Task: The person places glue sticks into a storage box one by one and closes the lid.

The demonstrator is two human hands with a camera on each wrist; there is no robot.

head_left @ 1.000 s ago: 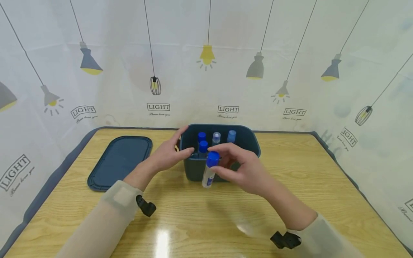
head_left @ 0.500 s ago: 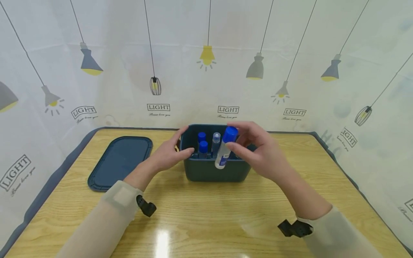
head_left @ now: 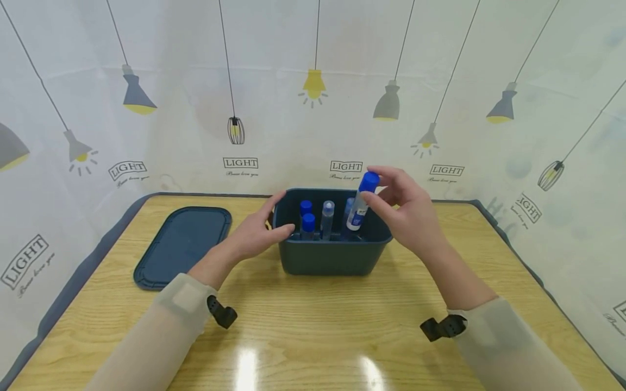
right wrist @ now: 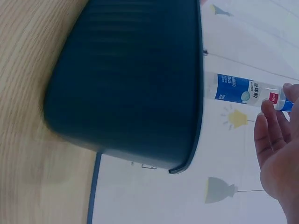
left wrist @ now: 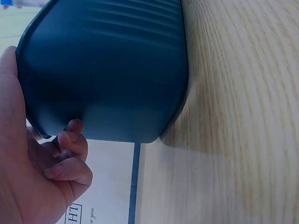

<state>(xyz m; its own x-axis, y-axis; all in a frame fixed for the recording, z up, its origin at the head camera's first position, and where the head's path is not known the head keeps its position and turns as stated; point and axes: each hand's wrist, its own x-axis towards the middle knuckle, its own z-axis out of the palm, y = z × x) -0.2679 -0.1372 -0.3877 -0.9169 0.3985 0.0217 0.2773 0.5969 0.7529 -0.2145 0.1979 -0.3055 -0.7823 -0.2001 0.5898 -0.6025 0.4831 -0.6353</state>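
A dark blue-green plastic bin [head_left: 332,260] stands toward the back of the table. My left hand [head_left: 254,233] holds its left rim, thumb over the edge and fingers along the outer wall. With thumb and fingertips my right hand [head_left: 411,212] pinches the blue cap of a liquid glue bottle [head_left: 357,213], tilted over the bin's right part. In the right wrist view that glue bottle [right wrist: 238,88] shows its blue and white label above the rim. Inside the bin stand two blue-capped bottles [head_left: 308,221] at left, a clear-topped bottle [head_left: 327,220] in the middle, and another bottle [head_left: 346,213] partly hidden behind the held one.
A dark blue lid [head_left: 183,244] lies flat on the wooden table [head_left: 313,326], left of the bin. Behind the table hangs a white cloth [head_left: 274,108] printed with lamps. Black straps with small devices [head_left: 443,327] sit on both wrists.
My right hand has carried the glue bottle from in front of the bin up, back and to the right, over its right part. The left hand stays on the rim.
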